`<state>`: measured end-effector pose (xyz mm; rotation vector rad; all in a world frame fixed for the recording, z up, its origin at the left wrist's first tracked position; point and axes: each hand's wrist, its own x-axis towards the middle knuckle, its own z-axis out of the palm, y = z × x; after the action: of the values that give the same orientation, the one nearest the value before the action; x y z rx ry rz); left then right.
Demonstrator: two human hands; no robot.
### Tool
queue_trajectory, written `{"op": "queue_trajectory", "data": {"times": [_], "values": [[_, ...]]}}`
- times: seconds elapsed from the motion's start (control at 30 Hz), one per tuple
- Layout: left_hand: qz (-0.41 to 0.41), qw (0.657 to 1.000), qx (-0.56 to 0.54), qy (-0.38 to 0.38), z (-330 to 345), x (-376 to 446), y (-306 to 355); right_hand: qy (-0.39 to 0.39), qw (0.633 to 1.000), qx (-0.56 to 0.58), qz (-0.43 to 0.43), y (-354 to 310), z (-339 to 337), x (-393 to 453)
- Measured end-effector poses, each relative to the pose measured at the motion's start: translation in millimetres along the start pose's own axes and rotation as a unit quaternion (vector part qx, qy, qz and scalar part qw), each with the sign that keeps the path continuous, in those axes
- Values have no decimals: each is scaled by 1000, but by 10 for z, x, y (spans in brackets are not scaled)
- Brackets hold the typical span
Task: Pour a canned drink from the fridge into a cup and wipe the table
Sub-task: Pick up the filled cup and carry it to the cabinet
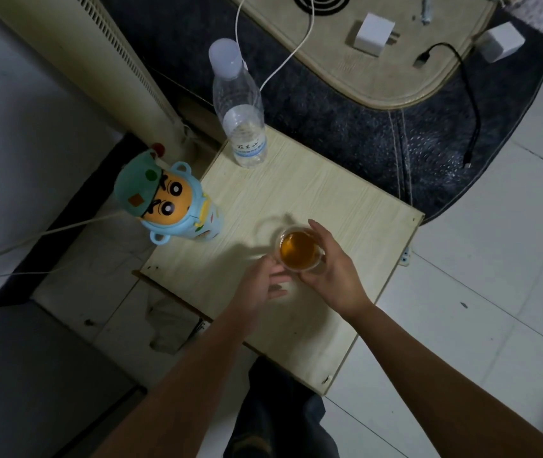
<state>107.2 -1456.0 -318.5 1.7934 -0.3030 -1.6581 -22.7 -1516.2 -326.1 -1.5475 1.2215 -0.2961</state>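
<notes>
Cup (300, 250) first: it is a small clear one, filled nearly to the brim with amber drink, and it sits toward the near right part of the pale wooden table (296, 190). I judge it light and thin-walled, probably soft enough to buckle if I squeeze, and with the liquid so high any tilt or jolt would slop it over the rim. The safe hold is low and around the sides, with even pressure and the rim kept level.

My right hand (328, 269) curls around the cup's right and near side, thumb up along the far edge and fingers wrapped under the near wall, so it grips the cup. My left hand (262, 284) comes in from the left with fingers loosely extended; the fingertips reach the cup's left side, and I cannot tell whether they truly touch it or stop just short. The two hands are close together, with the cup between them.

No can is in view. A water bottle (242, 107) stands at the table's far corner and a cartoon bottle (177, 206) at the left edge, both well apart from the cup. I see no cloth for the wiping.
</notes>
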Motion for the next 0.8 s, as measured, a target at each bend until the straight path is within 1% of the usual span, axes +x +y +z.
{"op": "queue_trajectory", "data": {"times": [0.13,0.2,0.27,0.37,0.5,0.57,0.7,0.73,0.8], "values": [[7,1000,9,13,7,-82,5,-2,999,-33,-5,40,-31,-59],[2,999,26,38,1,-154,-4,11,998,-57,0,54,-80,-125],[1,997,50,65,-12,-253,-45,9,995,-99,5,42,-155,-227],[29,985,139,99,-34,-445,-73,-5,985,-173,-4,-14,-335,-423],[99,952,259,127,-4,-823,91,-15,959,-277,-49,-190,-670,-754],[146,920,337,136,47,-1028,233,-13,947,-313,-69,-304,-859,-962],[247,843,455,146,248,-1460,588,32,922,-368,-113,-572,-1228,-1446],[284,814,486,144,322,-1569,680,49,913,-384,-126,-628,-1324,-1583],[355,742,551,137,494,-1766,840,77,897,-416,-127,-717,-1504,-1850]]}}
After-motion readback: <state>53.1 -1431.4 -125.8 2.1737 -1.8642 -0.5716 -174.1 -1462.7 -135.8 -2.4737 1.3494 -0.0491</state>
